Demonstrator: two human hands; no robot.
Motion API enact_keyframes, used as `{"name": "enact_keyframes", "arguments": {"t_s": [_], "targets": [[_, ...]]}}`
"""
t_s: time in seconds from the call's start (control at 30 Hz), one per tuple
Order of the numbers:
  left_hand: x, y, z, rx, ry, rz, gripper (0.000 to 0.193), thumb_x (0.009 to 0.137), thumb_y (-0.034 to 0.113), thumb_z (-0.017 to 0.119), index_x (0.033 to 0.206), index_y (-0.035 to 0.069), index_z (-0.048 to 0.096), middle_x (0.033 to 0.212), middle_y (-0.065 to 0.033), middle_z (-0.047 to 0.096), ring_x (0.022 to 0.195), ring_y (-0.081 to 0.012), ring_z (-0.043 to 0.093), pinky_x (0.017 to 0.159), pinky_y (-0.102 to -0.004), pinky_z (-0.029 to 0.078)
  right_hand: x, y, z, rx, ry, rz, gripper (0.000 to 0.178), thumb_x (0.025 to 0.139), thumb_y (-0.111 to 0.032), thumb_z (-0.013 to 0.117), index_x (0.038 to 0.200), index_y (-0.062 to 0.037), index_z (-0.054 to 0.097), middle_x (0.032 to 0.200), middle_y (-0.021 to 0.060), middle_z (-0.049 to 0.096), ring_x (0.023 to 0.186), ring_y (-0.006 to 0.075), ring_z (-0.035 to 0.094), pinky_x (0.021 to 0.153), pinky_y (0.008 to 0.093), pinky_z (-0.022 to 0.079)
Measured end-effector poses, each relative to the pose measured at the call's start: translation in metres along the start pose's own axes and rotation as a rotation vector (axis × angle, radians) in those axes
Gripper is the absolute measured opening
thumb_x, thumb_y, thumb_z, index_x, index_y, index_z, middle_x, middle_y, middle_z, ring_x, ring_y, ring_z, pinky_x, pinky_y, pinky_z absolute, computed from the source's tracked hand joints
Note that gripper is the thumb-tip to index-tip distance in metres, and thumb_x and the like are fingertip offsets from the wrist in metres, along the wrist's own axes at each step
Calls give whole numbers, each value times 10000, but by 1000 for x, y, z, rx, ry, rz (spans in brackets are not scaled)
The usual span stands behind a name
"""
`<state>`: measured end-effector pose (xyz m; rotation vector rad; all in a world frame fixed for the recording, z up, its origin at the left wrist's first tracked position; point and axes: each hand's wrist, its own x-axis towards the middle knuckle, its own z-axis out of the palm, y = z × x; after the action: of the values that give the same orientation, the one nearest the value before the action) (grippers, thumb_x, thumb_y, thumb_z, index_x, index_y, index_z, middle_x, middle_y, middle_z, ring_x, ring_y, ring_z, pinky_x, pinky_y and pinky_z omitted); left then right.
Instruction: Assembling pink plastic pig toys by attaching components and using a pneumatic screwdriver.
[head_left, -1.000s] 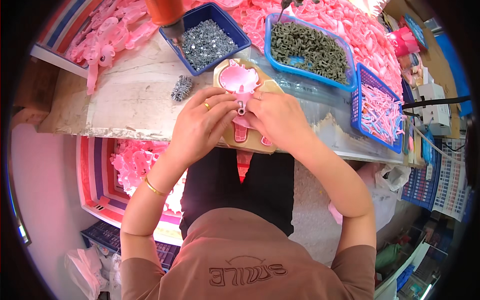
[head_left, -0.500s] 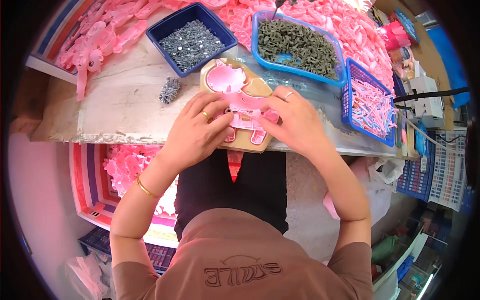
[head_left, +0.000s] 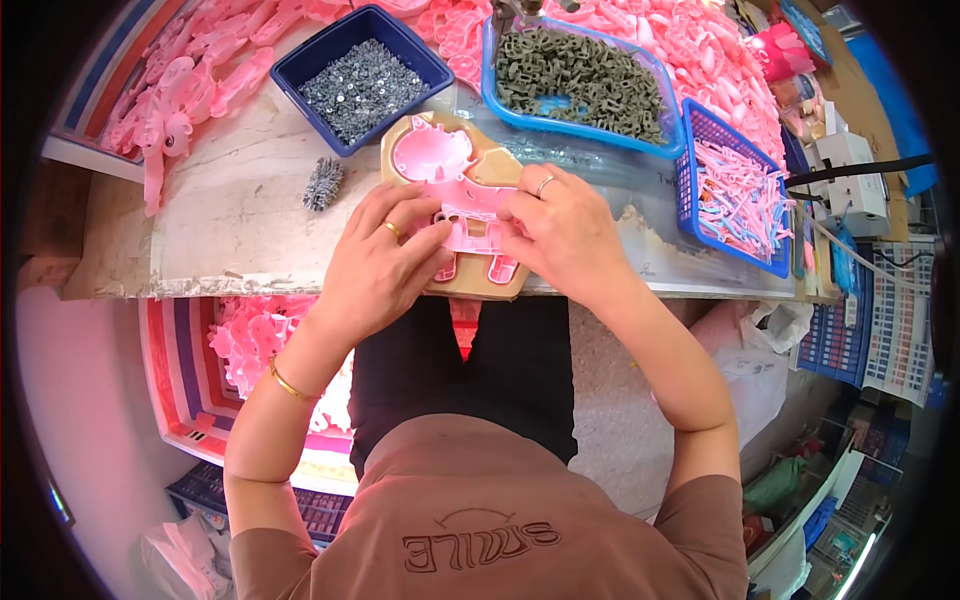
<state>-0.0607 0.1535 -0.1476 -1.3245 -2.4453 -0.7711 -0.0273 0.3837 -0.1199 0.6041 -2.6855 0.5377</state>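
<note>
A pink plastic toy shell, hollow side up, lies in a tan holding block at the table's front edge. My left hand is closed at the shell's left side, thumb and forefinger pressed together beside a small dark round piece. On the right side of the shell, my right hand bends its fingers and thumb together over the edge. What either set of fingertips pinches is too small or hidden to make out. Between the hands, the shell's middle and two leg-like ends show.
Beyond the block stand a dark blue tray of small screws, a light blue tub of dark grey parts and a blue basket of pink and blue sticks. A screw clump lies left. Pink shells are heaped behind.
The whole view has shifted slightly, so the table's things appear a little farther left. My right fingertips have moved slightly toward the far side of the shell; my left hand stays at its side.
</note>
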Motion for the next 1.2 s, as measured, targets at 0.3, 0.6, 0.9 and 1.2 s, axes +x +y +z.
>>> {"name": "enact_keyframes", "arguments": {"t_s": [0.3, 0.6, 0.9, 1.2], "targets": [[0, 0, -2, 17, 32, 15, 260, 805, 139, 721, 1045, 64, 654, 1131, -104, 600, 1179, -336, 531, 999, -475, 443, 6, 3, -3, -17, -237, 81, 163, 770, -169, 727, 856, -52, 654, 873, 72, 574, 850, 283, 598, 730, 412, 497], [2, -30, -22, -104, 208, -283, 159, 882, 94, 629, 1030, 43, 656, 1046, -115, 656, 1045, -330, 592, 896, -405, 499, 159, -82, -37, 573, 219, -87, 379, 926, -296, 643, 1133, 18, 588, 916, 147, 679, 856, 244, 649, 858, 366, 503], [65, -123, -43, 390, -51, -188, 143, 853, 211, 659, 834, 92, 737, 893, -70, 698, 1016, -285, 603, 817, -414, 490, 218, -99, -41, 866, 113, -155, 446, 889, -237, 728, 1204, 27, 556, 995, 97, 660, 915, 157, 649, 832, 303, 520], [92, -121, -19, 533, -408, -143, 112, 747, 68, 680, 825, 82, 760, 888, -134, 737, 920, -294, 706, 833, -414, 498, 166, -64, -60, 758, 145, 147, 313, 893, -204, 706, 1116, -14, 594, 946, 4, 610, 856, 78, 577, 794, 252, 472]]}}
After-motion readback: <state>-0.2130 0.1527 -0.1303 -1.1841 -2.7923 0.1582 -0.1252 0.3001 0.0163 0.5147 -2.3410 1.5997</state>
